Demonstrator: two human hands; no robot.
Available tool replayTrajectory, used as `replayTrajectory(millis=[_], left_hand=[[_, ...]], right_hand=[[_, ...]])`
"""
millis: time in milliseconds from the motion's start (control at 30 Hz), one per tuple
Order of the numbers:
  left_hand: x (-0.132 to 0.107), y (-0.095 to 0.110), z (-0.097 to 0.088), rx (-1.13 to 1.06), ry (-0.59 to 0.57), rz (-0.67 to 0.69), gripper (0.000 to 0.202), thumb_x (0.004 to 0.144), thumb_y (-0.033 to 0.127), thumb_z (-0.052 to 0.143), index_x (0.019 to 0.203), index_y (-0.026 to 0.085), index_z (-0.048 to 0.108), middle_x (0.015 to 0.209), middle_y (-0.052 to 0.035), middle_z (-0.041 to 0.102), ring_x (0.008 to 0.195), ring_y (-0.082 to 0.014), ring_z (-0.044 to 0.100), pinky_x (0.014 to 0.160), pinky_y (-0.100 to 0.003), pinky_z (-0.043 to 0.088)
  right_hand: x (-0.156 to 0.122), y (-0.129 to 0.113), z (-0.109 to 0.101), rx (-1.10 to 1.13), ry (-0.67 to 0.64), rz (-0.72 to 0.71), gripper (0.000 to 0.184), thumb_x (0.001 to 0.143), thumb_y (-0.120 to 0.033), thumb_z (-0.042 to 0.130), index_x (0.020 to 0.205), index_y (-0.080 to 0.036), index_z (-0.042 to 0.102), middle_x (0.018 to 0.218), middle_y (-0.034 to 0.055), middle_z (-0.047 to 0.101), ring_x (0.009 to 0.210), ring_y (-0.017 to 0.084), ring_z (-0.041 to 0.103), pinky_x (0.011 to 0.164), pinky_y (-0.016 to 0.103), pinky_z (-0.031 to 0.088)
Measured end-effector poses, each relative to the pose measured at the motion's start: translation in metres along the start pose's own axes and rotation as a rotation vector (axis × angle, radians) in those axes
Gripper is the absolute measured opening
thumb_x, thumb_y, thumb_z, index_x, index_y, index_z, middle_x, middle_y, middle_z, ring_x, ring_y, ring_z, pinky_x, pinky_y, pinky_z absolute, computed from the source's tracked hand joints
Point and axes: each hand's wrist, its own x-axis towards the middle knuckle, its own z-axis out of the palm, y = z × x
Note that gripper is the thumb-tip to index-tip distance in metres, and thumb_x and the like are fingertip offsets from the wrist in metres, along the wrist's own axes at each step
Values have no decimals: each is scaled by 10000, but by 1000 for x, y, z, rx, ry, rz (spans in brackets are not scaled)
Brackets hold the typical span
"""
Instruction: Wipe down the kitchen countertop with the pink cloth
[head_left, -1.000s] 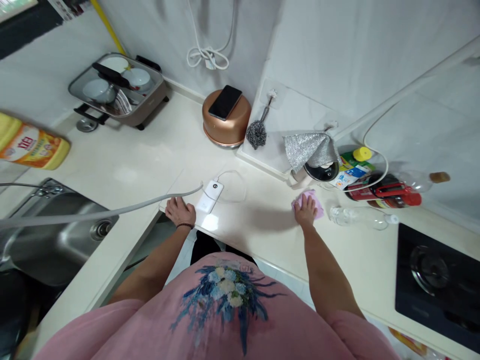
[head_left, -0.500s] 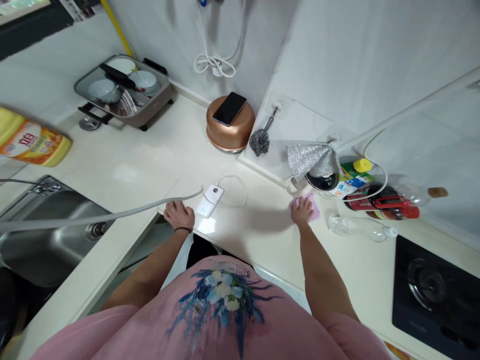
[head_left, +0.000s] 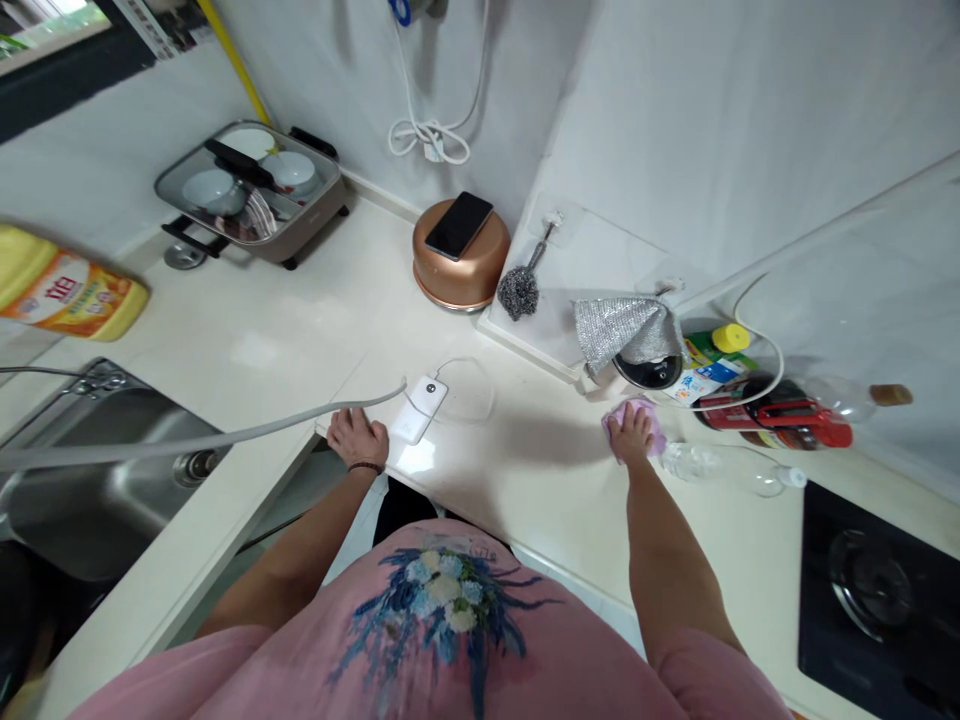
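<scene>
My left hand [head_left: 358, 437] rests on the white countertop [head_left: 517, 445] at its front edge, fingers spread and holding nothing. Just right of it lies a white power bank [head_left: 420, 409] with a thin white cable. Under my right hand [head_left: 631, 434] is a pink cloth [head_left: 655, 432], pressed against the counter and gripped by the fingers; part of it is hidden by the hand. Close to the cloth's right side, a clear plastic bottle [head_left: 724, 468] lies on its side.
A copper-coloured pot [head_left: 442, 275] with a phone [head_left: 459, 226] on top stands at the back. An electric pan [head_left: 300, 225] holds bowls. Left are a sink [head_left: 142, 430] and a yellow detergent bottle [head_left: 112, 308]; right, a black stove [head_left: 885, 590]. A grey hose [head_left: 285, 415] crosses in front.
My right hand has slid to the right with the pink cloth, closer to the clear bottle. My left hand stays in place on the counter edge. The view has shifted slightly.
</scene>
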Motion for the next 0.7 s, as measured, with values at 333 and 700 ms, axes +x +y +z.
replayTrajectory(millis=[333, 700], left_hand=[[0, -2, 1, -22, 4, 19, 608, 907, 265, 541, 1498, 122, 541, 1581, -242, 455, 1547, -383, 300, 1249, -622, 162], [-2, 0, -4, -40, 20, 50, 611, 915, 290, 535, 1501, 118, 542, 1571, -244, 457, 1549, -389, 289, 1248, -623, 169]], right_hand=[[-47, -2, 22, 42, 81, 49, 774, 1031, -589, 176, 1710, -217, 141, 1792, 149, 91, 1645, 347, 64, 1279, 656, 144], [-250, 34, 92, -56, 134, -43, 753, 1025, -550, 180, 1684, -201, 288, 1755, 148, 255, 1635, 343, 167, 1280, 634, 181]])
